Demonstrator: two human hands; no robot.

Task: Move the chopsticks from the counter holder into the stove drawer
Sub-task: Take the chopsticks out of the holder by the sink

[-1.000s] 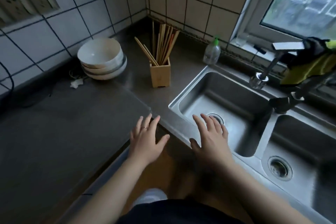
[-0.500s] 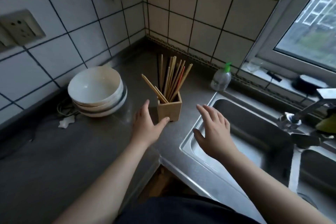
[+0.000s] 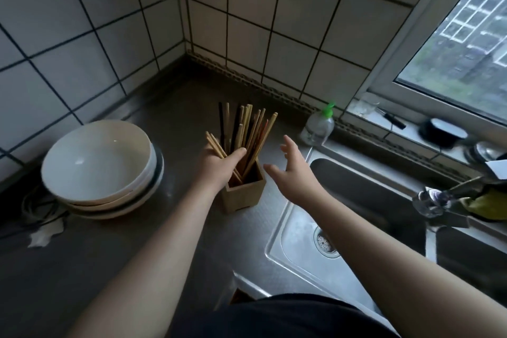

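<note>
A square wooden holder [image 3: 247,191] stands on the dark counter near the tiled corner, with several chopsticks [image 3: 248,129] fanning up out of it. My left hand [image 3: 216,164] is at the holder's left side, its thumb and fingers curled around a few leaning chopsticks just above the rim. My right hand [image 3: 292,166] hovers just right of the holder with fingers spread, touching nothing. The stove drawer is out of view.
Stacked white bowls [image 3: 101,170] sit left of the holder, with a cable and a scrap beside them. A clear bottle with a green cap [image 3: 319,125] stands by the sink [image 3: 356,200]. A tap [image 3: 444,197] and a yellow cloth are at the right.
Both hands moved forward from the counter's front edge to the holder. My left hand has closed around some chopsticks. My head has come nearer to the corner.
</note>
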